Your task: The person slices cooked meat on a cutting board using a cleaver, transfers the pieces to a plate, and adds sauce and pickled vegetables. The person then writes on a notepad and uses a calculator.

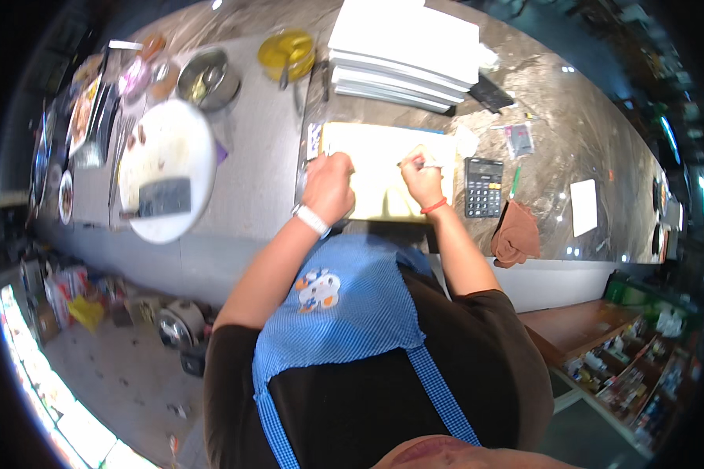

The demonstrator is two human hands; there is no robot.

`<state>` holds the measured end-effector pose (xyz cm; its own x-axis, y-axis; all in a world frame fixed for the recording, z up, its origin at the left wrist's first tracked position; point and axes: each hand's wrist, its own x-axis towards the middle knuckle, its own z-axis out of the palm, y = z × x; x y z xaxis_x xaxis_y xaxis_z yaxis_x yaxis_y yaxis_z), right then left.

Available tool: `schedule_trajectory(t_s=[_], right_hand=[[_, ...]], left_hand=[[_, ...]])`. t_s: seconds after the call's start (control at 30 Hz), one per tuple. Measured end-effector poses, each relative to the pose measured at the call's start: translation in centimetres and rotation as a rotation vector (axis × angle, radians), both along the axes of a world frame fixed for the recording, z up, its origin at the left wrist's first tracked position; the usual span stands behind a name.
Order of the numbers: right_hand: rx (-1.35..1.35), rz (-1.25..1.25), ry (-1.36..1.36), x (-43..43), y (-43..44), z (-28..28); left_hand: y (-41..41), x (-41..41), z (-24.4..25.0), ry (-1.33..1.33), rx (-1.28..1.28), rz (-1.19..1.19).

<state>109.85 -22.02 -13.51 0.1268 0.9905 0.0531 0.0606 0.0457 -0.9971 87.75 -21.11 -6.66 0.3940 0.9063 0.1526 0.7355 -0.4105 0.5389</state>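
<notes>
A bright, overexposed sheet or pad of paper lies on the counter in front of me. My right hand, with a red cord at the wrist, grips a pen over the right part of this paper. My left hand rests with curled fingers on the paper's left edge; whether anything is inside the fingers is hidden. A white watch or band circles the left wrist. Just right of the paper sits a black calculator, with a green pen beside it.
Behind the paper rises a stack of white flat boxes or trays. Leftward are a round white cutting board bearing a cleaver, a metal pot and a bowl of yellow liquid. A brown cloth lies near the counter's front edge.
</notes>
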Motion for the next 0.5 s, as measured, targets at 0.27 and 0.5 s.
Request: schedule_trajectory(t_s=[0.27, 0.5], right_hand=[[0.025, 0.055, -0.196, -2.5, 0.5, 2.2], [-0.065, 0.227, -0.102, -6.2, 0.0, 2.7]], left_hand=[[0.0, -3.6, -0.1, 0.053, 0.272, 0.18], [-0.2, -3.0, 0.4, 0.081, 0.289, 0.167]])
